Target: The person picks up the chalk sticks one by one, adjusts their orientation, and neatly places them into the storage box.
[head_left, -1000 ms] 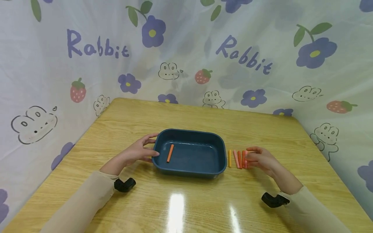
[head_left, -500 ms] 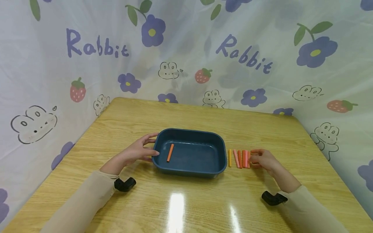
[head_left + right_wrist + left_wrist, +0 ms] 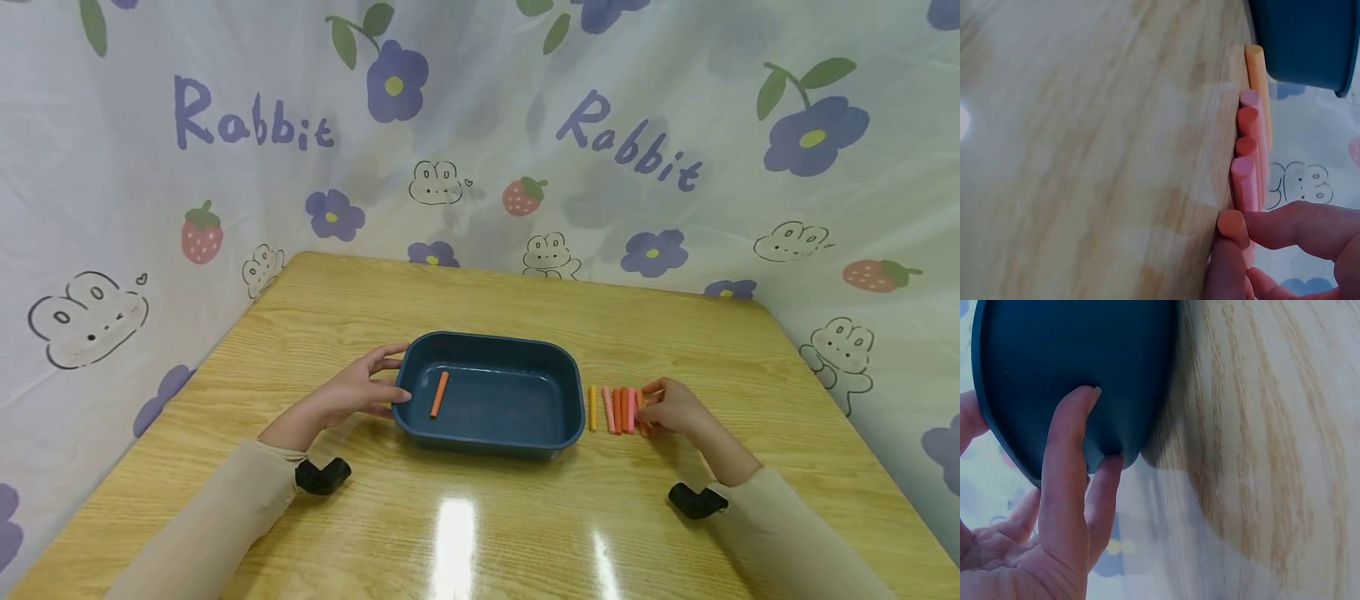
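At the left end of a dark blue rectangular box (image 3: pixel 487 443), my left hand (image 3: pixel 358 390) grips the wall, thumb over the rim and fingers against the outside. An orange chalk stick (image 3: pixel 439 395) lies inside the box, towards its left end. My right hand (image 3: pixel 678 408) pinches another orange chalk stick (image 3: pixel 1233 226) between thumb and finger, at the right end of a row on the table. Beside it in the row lie a pink stick (image 3: pixel 1245 181), two red-orange sticks (image 3: pixel 621 410), a paler pink stick (image 3: pixel 608 410) and a yellow-orange stick (image 3: pixel 592 408) nearest the box.
Box and chalk row stand on a wood-grain table (image 3: pixel 375 533). Behind and on both sides hangs a white cloth (image 3: pixel 480 100) printed with rabbits, flowers and strawberries. A black wrist mount (image 3: pixel 322 476) sits on each sleeve.
My right hand first drew back to the right off the row, then came slightly left onto the end orange chalk stick, now between its fingertips. The left hand and box have stayed put.
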`<state>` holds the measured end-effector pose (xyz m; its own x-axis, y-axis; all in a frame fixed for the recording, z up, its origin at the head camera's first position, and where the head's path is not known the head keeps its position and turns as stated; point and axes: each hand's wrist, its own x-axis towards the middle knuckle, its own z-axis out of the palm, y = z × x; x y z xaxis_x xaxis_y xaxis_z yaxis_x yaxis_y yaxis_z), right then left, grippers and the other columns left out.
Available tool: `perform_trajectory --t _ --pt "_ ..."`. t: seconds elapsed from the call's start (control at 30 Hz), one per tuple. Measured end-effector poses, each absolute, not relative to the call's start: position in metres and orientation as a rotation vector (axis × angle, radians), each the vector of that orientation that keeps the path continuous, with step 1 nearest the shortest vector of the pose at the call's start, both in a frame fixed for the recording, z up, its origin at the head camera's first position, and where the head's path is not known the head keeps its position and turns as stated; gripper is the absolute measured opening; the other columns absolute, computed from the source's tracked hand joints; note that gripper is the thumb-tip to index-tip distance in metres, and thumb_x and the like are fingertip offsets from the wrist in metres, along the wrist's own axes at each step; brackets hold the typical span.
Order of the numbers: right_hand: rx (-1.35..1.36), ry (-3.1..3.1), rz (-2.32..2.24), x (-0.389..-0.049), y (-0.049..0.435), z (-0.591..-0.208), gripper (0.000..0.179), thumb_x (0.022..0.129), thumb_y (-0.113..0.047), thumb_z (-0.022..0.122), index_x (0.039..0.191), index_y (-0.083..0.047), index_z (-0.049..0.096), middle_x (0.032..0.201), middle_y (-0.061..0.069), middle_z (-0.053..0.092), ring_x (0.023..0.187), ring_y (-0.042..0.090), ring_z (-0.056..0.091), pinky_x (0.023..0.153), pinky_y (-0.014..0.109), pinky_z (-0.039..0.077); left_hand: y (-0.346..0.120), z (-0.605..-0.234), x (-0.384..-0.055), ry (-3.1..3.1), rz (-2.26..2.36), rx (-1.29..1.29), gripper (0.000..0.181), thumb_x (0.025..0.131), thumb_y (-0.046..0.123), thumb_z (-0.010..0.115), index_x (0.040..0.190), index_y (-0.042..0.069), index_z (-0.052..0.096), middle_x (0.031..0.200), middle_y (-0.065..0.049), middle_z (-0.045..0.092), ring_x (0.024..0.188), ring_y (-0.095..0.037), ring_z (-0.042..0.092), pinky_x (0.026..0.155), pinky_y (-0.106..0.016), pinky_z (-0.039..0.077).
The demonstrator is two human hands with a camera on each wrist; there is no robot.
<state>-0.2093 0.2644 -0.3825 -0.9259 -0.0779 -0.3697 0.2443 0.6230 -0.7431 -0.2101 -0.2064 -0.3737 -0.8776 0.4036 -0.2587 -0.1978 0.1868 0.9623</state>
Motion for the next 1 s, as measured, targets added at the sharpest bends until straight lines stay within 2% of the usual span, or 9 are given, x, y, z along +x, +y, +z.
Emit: perform_trajectory --t 0.17,0.37,0.53,0.6,0.67,0.8,0.9,1.0 --pt "0.133 2.482 -1.215 -0.210 0.263 -0.382 0.053 0.082 -0.002 0.063 0.125 0.015 0.036 0.104 0.024 0.049 0.078 0.022 0.055 0.061 0.033 0.055 -0.206 -0.375 -0.211 2.007 1.736 0.197 0.084 0.082 0.004 0.070 0.149 0.011 0.018 0.143 -0.026 0.022 0.099 -0.036 0.059 0.073 -0.047 0.054" --pt "0.175 2.296 -1.431 -0.212 0.271 -0.384 0.059 0.086 -0.004 0.056 0.135 0.012 0.029 0.115 0.026 0.045 0.075 0.018 0.058 0.064 0.033 0.055 -0.207 -0.375 -0.212 2.005 1.738 0.196 0.084 0.082 0.004 0.070 0.149 0.011 0.018 0.143 -0.026 0.022 0.099 -0.036 0.059 0.073 -0.047 0.054" --pt "0.203 2.014 -1.724 -0.216 0.274 -0.384 0.064 0.093 -0.005 0.051 0.142 0.010 0.014 0.108 0.013 0.055 0.081 0.016 0.062 0.073 0.033 0.054 -0.207 -0.375 -0.212 2.001 1.739 0.202 0.085 0.082 0.004 0.069 0.149 0.011 0.018 0.143 -0.026 0.021 0.099 -0.036 0.059 0.073 -0.047 0.054" --pt "0.204 1.910 -1.829 -0.216 0.273 -0.384 0.067 0.094 -0.005 0.050 0.144 0.010 0.007 0.111 0.013 0.055 0.086 0.015 0.062 0.077 0.032 0.053 -0.207 -0.375 -0.211 1.999 1.738 0.209 0.084 0.082 0.004 0.069 0.149 0.012 0.018 0.143 -0.026 0.021 0.100 -0.036 0.059 0.073 -0.047 0.054" --pt "0.213 1.837 -1.907 -0.215 0.271 -0.382 0.068 0.095 -0.005 0.047 0.145 0.008 0.002 0.123 0.020 0.047 0.088 0.012 0.061 0.081 0.031 0.052 -0.207 -0.374 -0.211 1.996 1.740 0.217 0.084 0.082 0.004 0.069 0.149 0.012 0.018 0.144 -0.026 0.021 0.100 -0.036 0.059 0.073 -0.047 0.054" --pt "0.241 1.746 -2.021 -0.214 0.263 -0.378 0.068 0.097 -0.005 0.042 0.146 0.005 -0.005 0.143 0.028 0.015 0.090 0.007 0.057 0.087 0.029 0.049 -0.206 -0.373 -0.211 1.994 1.741 0.228 0.084 0.082 0.004 0.069 0.149 0.012 0.018 0.144 -0.026 0.021 0.101 -0.036 0.058 0.074 -0.047 0.053" --pt "0.266 1.720 -2.060 -0.214 0.256 -0.374 0.068 0.098 -0.005 0.041 0.146 0.004 -0.007 0.146 0.026 0.009 0.091 0.008 0.055 0.088 0.027 0.048 -0.207 -0.374 -0.211 1.992 1.742 0.229 0.084 0.083 0.004 0.069 0.149 0.012 0.018 0.144 -0.026 0.021 0.101 -0.036 0.059 0.074 -0.048 0.053" --pt "0.269 1.715 -2.066 -0.215 0.248 -0.371 0.069 0.098 -0.004 0.040 0.146 0.002 -0.009 0.147 0.025 0.005 0.112 0.020 0.047 0.087 0.026 0.048 -0.208 -0.375 -0.212 1.989 1.745 0.230 0.084 0.083 0.004 0.069 0.149 0.012 0.017 0.144 -0.026 0.021 0.100 -0.036 0.059 0.073 -0.047 0.053"
